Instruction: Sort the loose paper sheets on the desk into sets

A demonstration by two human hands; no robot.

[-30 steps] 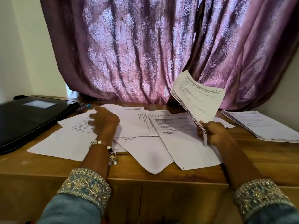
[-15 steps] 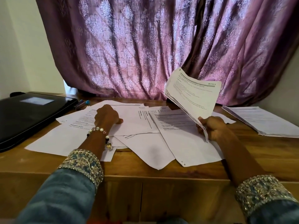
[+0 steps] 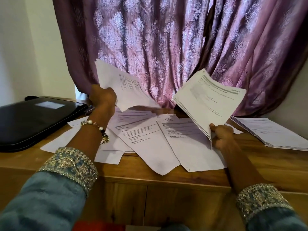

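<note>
Print on the lifted sheet in the left hand: motion-blurred, unreadable. Its lower edge smears over the loose sheets, whose body text is too small to read. Right hand: fingers mostly hidden behind its held bundle. Side stack cut by right frame edge. Black case cut at left edge.

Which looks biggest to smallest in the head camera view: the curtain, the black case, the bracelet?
1. Curtain, by far the largest.
2. Black case on the desk's left.
3. Bracelet on the left wrist, smallest.
</note>
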